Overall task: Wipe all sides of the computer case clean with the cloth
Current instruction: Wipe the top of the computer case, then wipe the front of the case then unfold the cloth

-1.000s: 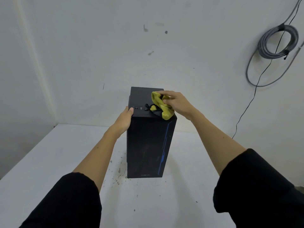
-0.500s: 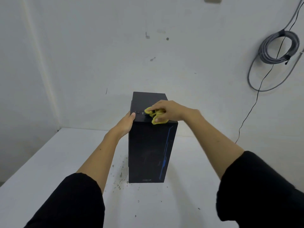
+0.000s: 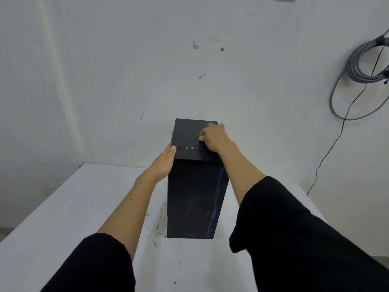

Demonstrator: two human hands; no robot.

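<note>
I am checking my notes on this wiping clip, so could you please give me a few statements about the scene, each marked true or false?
1. The computer case stands upright on the white table. True.
2. The right hand presses the yellow cloth on the top of the case. True.
3. The left hand hangs idle beside the table. False: it rests against the case's upper left edge.
4. The cloth is spread wide over the front panel. False: only a small bit peeks from under the right hand, on top.
5. A coiled grey cable hangs on the wall. True.
</note>
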